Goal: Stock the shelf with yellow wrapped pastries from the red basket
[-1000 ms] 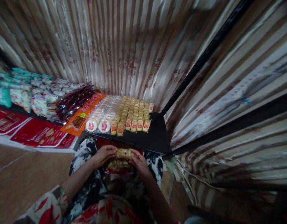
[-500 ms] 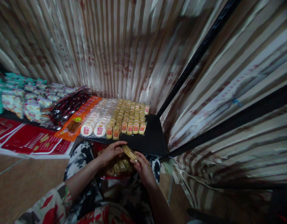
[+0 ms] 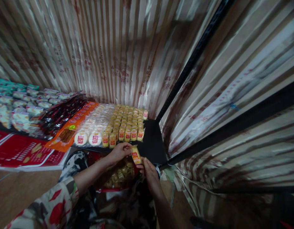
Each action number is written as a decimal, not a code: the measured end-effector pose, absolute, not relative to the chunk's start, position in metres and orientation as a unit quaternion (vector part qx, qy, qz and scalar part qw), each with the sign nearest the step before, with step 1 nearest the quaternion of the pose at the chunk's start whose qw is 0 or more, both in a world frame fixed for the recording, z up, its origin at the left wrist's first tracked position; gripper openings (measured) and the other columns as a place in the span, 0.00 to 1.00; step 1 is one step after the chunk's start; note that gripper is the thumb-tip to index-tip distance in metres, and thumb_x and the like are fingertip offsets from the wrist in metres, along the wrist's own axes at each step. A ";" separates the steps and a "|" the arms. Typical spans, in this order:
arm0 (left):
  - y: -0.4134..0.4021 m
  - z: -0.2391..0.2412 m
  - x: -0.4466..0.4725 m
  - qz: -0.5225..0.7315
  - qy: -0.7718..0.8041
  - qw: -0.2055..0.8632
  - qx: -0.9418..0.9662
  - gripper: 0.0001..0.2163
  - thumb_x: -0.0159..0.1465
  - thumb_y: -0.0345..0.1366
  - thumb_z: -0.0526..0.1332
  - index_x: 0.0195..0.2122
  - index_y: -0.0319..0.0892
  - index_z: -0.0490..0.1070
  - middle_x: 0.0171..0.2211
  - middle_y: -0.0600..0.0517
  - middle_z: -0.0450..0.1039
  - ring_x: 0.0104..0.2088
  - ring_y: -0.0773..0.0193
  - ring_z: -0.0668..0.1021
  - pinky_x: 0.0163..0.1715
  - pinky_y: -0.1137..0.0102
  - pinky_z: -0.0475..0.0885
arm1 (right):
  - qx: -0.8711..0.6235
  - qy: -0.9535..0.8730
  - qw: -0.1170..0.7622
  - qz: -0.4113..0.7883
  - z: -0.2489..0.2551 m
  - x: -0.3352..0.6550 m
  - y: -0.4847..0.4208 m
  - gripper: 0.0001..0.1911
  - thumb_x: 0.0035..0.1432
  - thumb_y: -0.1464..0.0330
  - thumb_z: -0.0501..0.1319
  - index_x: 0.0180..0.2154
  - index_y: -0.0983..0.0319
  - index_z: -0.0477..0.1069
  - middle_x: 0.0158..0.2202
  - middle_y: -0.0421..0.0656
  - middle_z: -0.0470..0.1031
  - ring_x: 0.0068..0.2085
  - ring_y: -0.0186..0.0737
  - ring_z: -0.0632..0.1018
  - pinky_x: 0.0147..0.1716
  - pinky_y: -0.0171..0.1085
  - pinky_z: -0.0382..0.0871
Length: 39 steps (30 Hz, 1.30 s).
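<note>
A small yellow snack packet (image 3: 136, 155) with a red and white label is stretched between my two hands, label side up. My left hand (image 3: 121, 152) pinches its upper end, while the fingers and thumb of my right hand (image 3: 148, 170) grip the lower end. Below them, between my knees, lies an opened red bag (image 3: 106, 190) with several more yellow packets (image 3: 120, 175) inside. Just beyond my hands, rows of matching yellow packets (image 3: 127, 122) stand on a black shelf (image 3: 153, 140), the front ones with labels facing me.
Left of the rows lie round white wrapped crackers (image 3: 95, 138), an orange bag (image 3: 65, 135), dark red packets (image 3: 58, 116) and white and teal packets (image 3: 22, 119). A red printed box (image 3: 29, 152) sits lower left. Striped sheeting (image 3: 118, 47) and black poles (image 3: 182, 82) enclose the shelf.
The packet has been turned so its label now faces up. My left fingers have closed on its upper end. The view has shifted slightly right.
</note>
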<state>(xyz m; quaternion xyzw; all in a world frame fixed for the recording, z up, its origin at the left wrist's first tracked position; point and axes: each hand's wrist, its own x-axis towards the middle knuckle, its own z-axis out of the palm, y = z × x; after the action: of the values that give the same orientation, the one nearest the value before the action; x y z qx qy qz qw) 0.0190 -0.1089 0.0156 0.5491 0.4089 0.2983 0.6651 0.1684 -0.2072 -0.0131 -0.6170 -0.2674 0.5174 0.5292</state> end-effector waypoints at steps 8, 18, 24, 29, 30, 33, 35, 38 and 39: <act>-0.098 0.017 0.048 0.315 0.417 0.675 0.520 0.10 0.49 0.34 0.65 0.29 0.39 0.66 0.20 0.58 0.68 0.20 0.71 0.72 0.22 0.76 0.67 | -0.614 -0.301 0.601 0.414 -0.006 0.188 -0.193 0.28 0.42 0.57 0.65 0.46 0.60 0.68 0.40 0.45 0.76 0.41 0.41 0.76 0.41 0.38 0.70; -0.116 0.038 0.091 0.394 0.408 0.769 0.294 0.08 0.54 0.25 0.63 0.29 0.39 0.63 0.23 0.54 0.72 0.26 0.71 0.77 0.35 0.74 0.73 | -0.564 -0.173 0.701 0.401 -0.007 0.187 -0.174 0.31 0.44 0.58 0.65 0.50 0.57 0.61 0.38 0.42 0.75 0.39 0.38 0.76 0.37 0.35 0.70; -0.114 0.036 0.115 0.401 0.399 0.787 0.246 0.07 0.54 0.28 0.64 0.27 0.39 0.64 0.25 0.52 0.73 0.27 0.69 0.77 0.36 0.72 0.73 | -0.535 -0.186 0.728 0.386 0.011 0.197 -0.153 0.38 0.44 0.58 0.64 0.56 0.55 0.55 0.40 0.43 0.74 0.39 0.40 0.76 0.39 0.38 0.70; -0.106 0.041 0.133 0.389 0.418 0.783 0.246 0.04 0.55 0.27 0.62 0.29 0.38 0.65 0.26 0.52 0.71 0.26 0.70 0.76 0.33 0.73 0.72 | -0.568 -0.234 0.722 0.319 0.012 0.216 -0.128 0.37 0.48 0.57 0.60 0.58 0.58 0.52 0.40 0.43 0.74 0.38 0.37 0.75 0.39 0.37 0.69; -0.104 0.043 0.136 0.388 0.432 0.776 0.246 0.04 0.56 0.26 0.61 0.30 0.38 0.65 0.27 0.52 0.70 0.25 0.71 0.75 0.32 0.73 0.72 | -0.583 -0.241 0.717 0.296 0.011 0.222 -0.121 0.37 0.48 0.58 0.60 0.58 0.59 0.53 0.39 0.43 0.73 0.39 0.37 0.75 0.40 0.36 0.68; -0.100 0.050 0.149 0.388 0.465 0.746 0.277 0.05 0.57 0.24 0.57 0.34 0.38 0.65 0.32 0.50 0.69 0.26 0.70 0.75 0.31 0.72 0.72 | -0.622 -0.261 0.698 0.241 0.008 0.243 -0.096 0.37 0.47 0.58 0.60 0.57 0.63 0.54 0.40 0.46 0.73 0.41 0.38 0.74 0.42 0.37 0.67; -0.097 0.052 0.158 0.391 0.469 0.729 0.308 0.05 0.58 0.25 0.55 0.35 0.38 0.66 0.37 0.47 0.70 0.31 0.67 0.75 0.32 0.72 0.72 | -0.644 -0.283 0.675 0.222 0.006 0.256 -0.078 0.34 0.46 0.58 0.59 0.54 0.66 0.58 0.40 0.48 0.73 0.40 0.40 0.74 0.42 0.39 0.67; -0.087 0.047 0.172 0.400 0.430 0.728 0.354 0.08 0.60 0.29 0.53 0.40 0.39 0.67 0.46 0.45 0.69 0.46 0.62 0.73 0.42 0.71 0.69 | -0.668 -0.330 0.635 0.204 0.001 0.271 -0.052 0.28 0.45 0.59 0.58 0.47 0.66 0.65 0.37 0.48 0.74 0.38 0.43 0.75 0.41 0.42 0.67; -0.083 0.044 0.176 0.399 0.406 0.734 0.371 0.10 0.61 0.31 0.52 0.43 0.40 0.67 0.50 0.46 0.67 0.51 0.62 0.70 0.46 0.72 0.67 | -0.670 -0.345 0.625 0.206 -0.001 0.274 -0.045 0.27 0.45 0.60 0.57 0.46 0.66 0.66 0.37 0.48 0.75 0.38 0.43 0.75 0.41 0.42 0.67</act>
<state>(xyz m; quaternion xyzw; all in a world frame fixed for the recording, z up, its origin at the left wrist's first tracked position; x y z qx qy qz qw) 0.1762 -0.0826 0.0441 0.3710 0.4057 0.3986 0.7341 0.2745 -0.0447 -0.0009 -0.6697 -0.3448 0.2057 0.6247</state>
